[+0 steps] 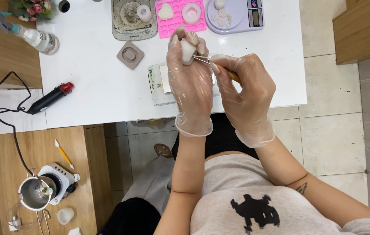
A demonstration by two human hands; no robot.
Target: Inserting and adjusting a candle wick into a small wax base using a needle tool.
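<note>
Hands (219, 87) raised, gripping white piece (188, 51), tool (202, 59).

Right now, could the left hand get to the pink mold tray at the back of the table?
Probably yes. The pink mold tray lies just beyond the left hand, nothing between, but that hand holds a small white piece it would have to set down.

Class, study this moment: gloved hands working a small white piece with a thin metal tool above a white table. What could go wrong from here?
1. The thin metal tool in the right hand points at the left hand: a slip might pierce the glove.
2. The small white piece is pinched only at the fingertips; too much pressure could gouge it or drop it onto the white table.
</note>
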